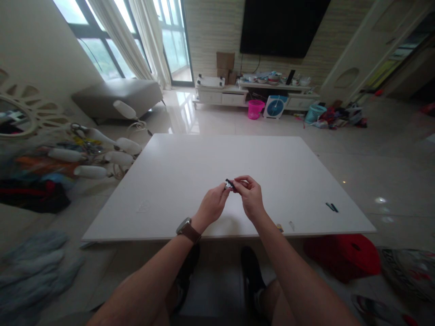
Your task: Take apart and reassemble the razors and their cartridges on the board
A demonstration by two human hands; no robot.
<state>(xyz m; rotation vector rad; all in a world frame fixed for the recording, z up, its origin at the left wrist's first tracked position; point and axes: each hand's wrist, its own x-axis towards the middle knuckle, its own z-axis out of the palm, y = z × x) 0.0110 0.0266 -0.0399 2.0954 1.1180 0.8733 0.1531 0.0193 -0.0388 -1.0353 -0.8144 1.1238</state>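
One wristwatch (189, 230) on the left wrist; left hand (212, 203) and right hand (250, 195) both have fingers closed, pinching one small black-and-silver object (229, 184) above the white table (190, 158), taken as clock centre. Two slim dark sticks (335, 208) at roughly 3 o'clock. Floor beyond: one pink basket (255, 110), 1 o'clock; one teal basket (314, 114), 2 o'clock; contents indistinct.
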